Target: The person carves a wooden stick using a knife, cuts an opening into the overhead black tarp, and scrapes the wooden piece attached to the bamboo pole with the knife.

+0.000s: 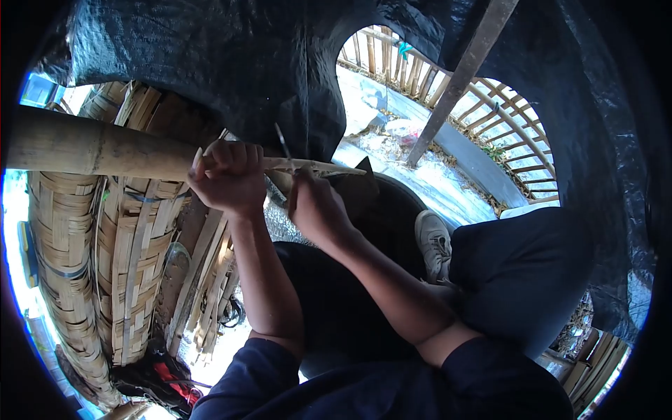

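My left hand (229, 178) is closed in a fist around a pale bamboo strip (336, 168), which runs out to the right and narrows to a point. In my right hand (318, 210), fingers wrapped round its handle, is a knife; its thin blade (283, 142) points up and slightly left, crossing close to the strip. Whether the edge touches the strip I cannot tell. A thick bamboo pole (91, 143) comes in from the left and reaches behind my left fist. My fingers hide the knife handle and part of the strip.
Woven bamboo rolls (66, 245) stand at the left. Black plastic sheeting (189, 56) hangs ahead, with a slanting post (462, 77) at its opening. A bamboo fence (511, 126) lies beyond. My shoe (434, 245) and bent leg are at the right.
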`<state>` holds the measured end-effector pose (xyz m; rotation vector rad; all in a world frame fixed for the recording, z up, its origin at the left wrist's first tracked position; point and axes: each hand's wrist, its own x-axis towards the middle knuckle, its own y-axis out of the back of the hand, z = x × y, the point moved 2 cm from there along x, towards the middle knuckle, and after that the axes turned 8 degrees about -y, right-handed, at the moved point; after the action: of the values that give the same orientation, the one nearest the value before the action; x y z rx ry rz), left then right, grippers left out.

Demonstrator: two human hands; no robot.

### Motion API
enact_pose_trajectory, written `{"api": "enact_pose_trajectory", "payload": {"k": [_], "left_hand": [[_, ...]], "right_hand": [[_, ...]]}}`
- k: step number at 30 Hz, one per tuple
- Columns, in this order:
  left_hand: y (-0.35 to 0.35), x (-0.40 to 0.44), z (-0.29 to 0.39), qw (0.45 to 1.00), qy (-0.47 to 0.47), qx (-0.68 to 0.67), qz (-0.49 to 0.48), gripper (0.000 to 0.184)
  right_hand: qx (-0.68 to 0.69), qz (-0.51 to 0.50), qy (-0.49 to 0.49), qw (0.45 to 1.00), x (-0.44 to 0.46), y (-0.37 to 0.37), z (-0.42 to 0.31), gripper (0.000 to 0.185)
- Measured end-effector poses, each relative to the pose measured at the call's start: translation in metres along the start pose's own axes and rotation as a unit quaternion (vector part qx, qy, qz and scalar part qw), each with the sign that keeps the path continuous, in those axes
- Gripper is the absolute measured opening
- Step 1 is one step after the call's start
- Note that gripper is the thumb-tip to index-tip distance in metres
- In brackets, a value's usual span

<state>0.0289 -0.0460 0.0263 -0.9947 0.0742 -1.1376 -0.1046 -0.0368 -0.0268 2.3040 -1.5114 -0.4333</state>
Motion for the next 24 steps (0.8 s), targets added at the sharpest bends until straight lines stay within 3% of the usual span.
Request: {"api": "enact_pose_trajectory", "payload": {"k": [2, 4, 7, 10, 13, 16, 18, 21, 23, 24], "left_hand": [[0.011, 0.002, 0.005, 1.0, -0.011, 0.007, -0.013, 0.041], [0.024, 0.004, 0.009, 0.997, -0.023, -0.013, 0.068, 0.041], [0.011, 0.002, 0.001, 0.999, -0.006, -0.027, 0.025, 0.041], [0.0, 0.0, -0.001, 1.0, -0.004, -0.007, -0.019, 0.041], [0.0, 0.0, 0.0, 1.0, -0.005, 0.001, -0.001, 0.042], [-0.004, 0.002, -0.007, 0.999, -0.016, 0.001, -0.049, 0.042], [-0.018, -0.001, -0.011, 0.999, -0.004, 0.009, -0.053, 0.041], [-0.014, 0.002, -0.011, 0.999, -0.025, 0.034, -0.022, 0.04], [-0.012, 0.006, -0.009, 0.999, -0.038, 0.038, -0.003, 0.039], [-0.01, 0.005, -0.007, 0.992, -0.067, 0.08, 0.069, 0.038]], "right_hand": [[-0.039, -0.054, -0.113, 0.991, 0.015, -0.004, 0.03, 0.019], [-0.022, -0.037, -0.091, 0.995, 0.021, 0.003, 0.03, 0.016], [-0.017, -0.035, 0.0, 0.999, 0.008, 0.0, 0.001, 0.015], [-0.023, -0.044, -0.113, 0.992, 0.011, -0.003, 0.016, 0.017], [-0.124, -0.003, -0.055, 0.991, 0.02, -0.007, 0.082, 0.024], [-0.091, -0.111, -0.099, 0.985, 0.023, 0.007, 0.061, 0.03], [0.035, -0.002, -0.057, 0.998, 0.006, 0.008, 0.017, 0.029], [-0.04, -0.037, -0.123, 0.991, 0.015, 0.012, 0.019, 0.026], [-0.056, 0.001, -0.122, 0.991, 0.021, -0.011, 0.084, 0.025], [-0.071, 0.035, -0.122, 0.989, 0.025, -0.025, 0.118, 0.024]]}}
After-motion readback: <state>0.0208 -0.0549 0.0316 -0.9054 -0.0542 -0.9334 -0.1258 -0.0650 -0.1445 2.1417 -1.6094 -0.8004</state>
